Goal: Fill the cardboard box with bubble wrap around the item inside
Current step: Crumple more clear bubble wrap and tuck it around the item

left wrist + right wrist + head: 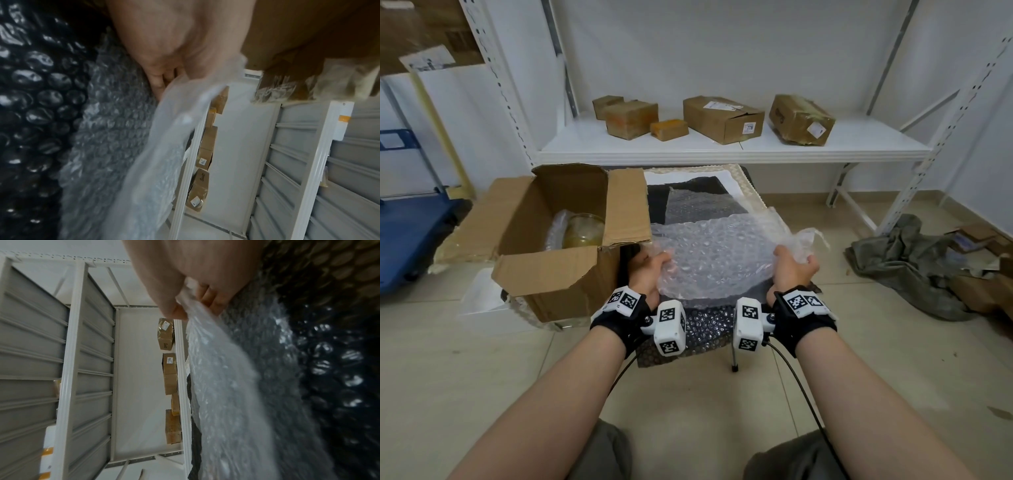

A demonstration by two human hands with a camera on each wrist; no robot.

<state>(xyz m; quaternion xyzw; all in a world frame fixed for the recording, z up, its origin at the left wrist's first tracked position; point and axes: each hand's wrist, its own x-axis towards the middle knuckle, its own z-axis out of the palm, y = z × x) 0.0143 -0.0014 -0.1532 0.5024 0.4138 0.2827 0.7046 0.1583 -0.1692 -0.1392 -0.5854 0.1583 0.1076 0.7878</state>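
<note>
An open cardboard box (558,274) stands at the left of a small dark table, flaps up. Inside it sits a glass jar (583,230) with some clear wrap beside it. A clear sheet of bubble wrap (714,257) hangs stretched between my hands just right of the box. My left hand (652,265) pinches its left edge, close to the box's near corner. My right hand (792,262) grips the bunched right edge. The wrist views show the left hand (164,78) and the right hand (191,305) curled round the sheet (160,146) (224,386).
More bubble wrap (698,202) lies on the dark table top (657,202) behind the held sheet. A white shelf (732,145) beyond carries several cardboard parcels. A blue cart (410,233) is at the left, crumpled grey cloth (907,263) on the floor at the right.
</note>
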